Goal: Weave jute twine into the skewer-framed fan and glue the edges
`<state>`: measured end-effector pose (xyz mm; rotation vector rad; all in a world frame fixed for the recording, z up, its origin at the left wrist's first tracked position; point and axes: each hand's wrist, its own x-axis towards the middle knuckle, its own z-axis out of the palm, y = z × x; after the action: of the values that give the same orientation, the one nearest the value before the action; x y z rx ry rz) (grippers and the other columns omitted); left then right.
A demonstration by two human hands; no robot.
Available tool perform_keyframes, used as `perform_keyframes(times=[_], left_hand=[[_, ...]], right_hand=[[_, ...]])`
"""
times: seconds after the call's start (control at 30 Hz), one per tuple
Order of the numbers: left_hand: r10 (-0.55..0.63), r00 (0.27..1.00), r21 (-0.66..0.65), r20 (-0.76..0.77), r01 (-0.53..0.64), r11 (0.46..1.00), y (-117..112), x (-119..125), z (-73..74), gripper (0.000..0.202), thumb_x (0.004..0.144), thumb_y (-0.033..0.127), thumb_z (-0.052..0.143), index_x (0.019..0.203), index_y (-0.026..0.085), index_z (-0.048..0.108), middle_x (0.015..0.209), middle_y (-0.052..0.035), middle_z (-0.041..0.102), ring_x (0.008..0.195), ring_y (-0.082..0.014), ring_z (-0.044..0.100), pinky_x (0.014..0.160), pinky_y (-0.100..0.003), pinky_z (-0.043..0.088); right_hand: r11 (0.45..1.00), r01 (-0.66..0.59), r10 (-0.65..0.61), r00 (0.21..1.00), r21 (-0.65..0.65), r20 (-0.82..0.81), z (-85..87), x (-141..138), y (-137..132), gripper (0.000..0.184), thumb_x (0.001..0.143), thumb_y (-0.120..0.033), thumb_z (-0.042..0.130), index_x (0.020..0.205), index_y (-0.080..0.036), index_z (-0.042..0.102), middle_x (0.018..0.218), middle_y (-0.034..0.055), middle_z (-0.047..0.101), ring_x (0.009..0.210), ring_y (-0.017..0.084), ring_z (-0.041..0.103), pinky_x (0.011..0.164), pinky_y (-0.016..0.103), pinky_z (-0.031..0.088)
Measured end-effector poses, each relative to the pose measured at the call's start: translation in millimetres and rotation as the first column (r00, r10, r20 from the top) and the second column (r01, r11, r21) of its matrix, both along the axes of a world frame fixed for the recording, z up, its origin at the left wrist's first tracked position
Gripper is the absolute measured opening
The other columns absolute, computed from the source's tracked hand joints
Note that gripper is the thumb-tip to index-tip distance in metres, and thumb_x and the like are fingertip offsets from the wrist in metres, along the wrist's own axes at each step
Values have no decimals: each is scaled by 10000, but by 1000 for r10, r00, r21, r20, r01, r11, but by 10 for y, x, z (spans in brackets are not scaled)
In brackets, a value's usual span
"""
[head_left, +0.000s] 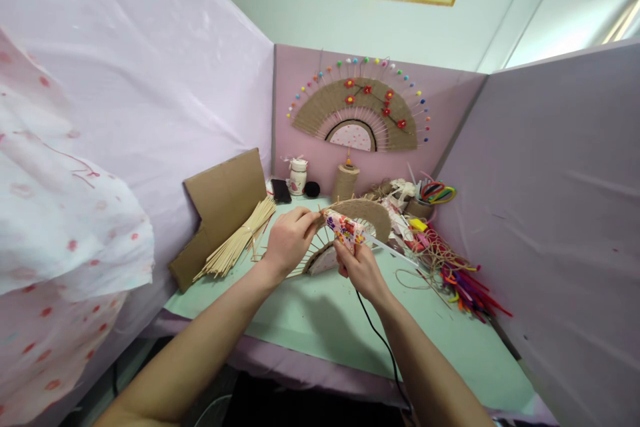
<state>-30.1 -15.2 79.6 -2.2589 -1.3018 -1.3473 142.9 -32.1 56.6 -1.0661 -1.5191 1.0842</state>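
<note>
My right hand [361, 268] is closed around a glue gun [344, 228] covered in a colourful floral pattern, its black cord [380, 340] trailing back along my forearm. The gun's tip points left at the edge of a half-made fan [367, 215] of wooden sticks wound with jute twine, lying on the green mat [320, 320]. My left hand [289, 239] pinches the twine or a stick at the fan's left edge, right by the gun's tip. What its fingertips hold is too small to name.
A bundle of thin wooden sticks [235, 241] and cardboard pieces [220, 207] lie at left. A twine spool [345, 181], small jar [298, 176], cup of pipe cleaners [430, 197] and loose coloured pipe cleaners [465, 283] stand behind and right. A finished fan [357, 113] hangs on the pink partition.
</note>
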Motion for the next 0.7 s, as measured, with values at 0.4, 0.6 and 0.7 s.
perform_keyframes(times=[0.4,0.6,0.7], left_hand=[[-9,1000,23,6,9,1000,1,3,-11,119,934,219,575,975,187,681,926,-49,688,853,-167,636,774,-282,478],[-3,1000,30,7,2,1000,-1,-3,-13,140,915,166,580,1014,196,675,947,-52,696,859,-174,646,784,-293,495],[0,1000,16,16,-1,1000,6,-8,-14,157,904,149,580,1028,192,666,967,-54,701,872,-182,655,793,-304,505]], right_hand=[[999,8,-10,999,54,46,-27,4,8,423,829,-604,537,670,-233,410,515,-58,388,433,102,361,409,242,311],[867,169,-276,946,468,171,-26,0,-36,284,905,-468,513,856,-196,580,803,34,592,756,190,550,710,313,466],[792,242,-378,916,561,138,-48,49,-63,278,918,-459,514,953,-197,598,919,54,619,863,209,563,804,332,465]])
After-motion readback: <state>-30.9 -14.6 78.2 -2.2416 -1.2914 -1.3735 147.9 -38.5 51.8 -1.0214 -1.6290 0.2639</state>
